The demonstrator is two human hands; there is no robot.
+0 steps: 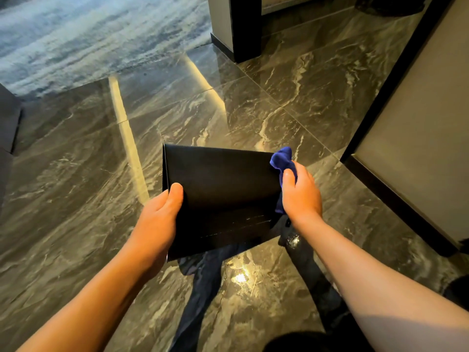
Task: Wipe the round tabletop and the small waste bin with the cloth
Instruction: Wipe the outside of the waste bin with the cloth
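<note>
A small black rectangular waste bin (223, 189) is held up above the floor, one flat side facing me. My left hand (160, 214) grips its left edge, thumb on the face. My right hand (300, 194) presses a blue cloth (281, 158) against the bin's right edge; the cloth bunches out above my fingers at the upper right corner. The bin's opening is hidden from me. The round tabletop is not in view.
Glossy dark marble floor (279, 102) lies all around, with bright light reflections. A grey-blue carpet (76, 41) starts at the upper left. A wall with black skirting (396, 199) runs along the right, a pillar (236, 26) stands ahead. My legs show below the bin.
</note>
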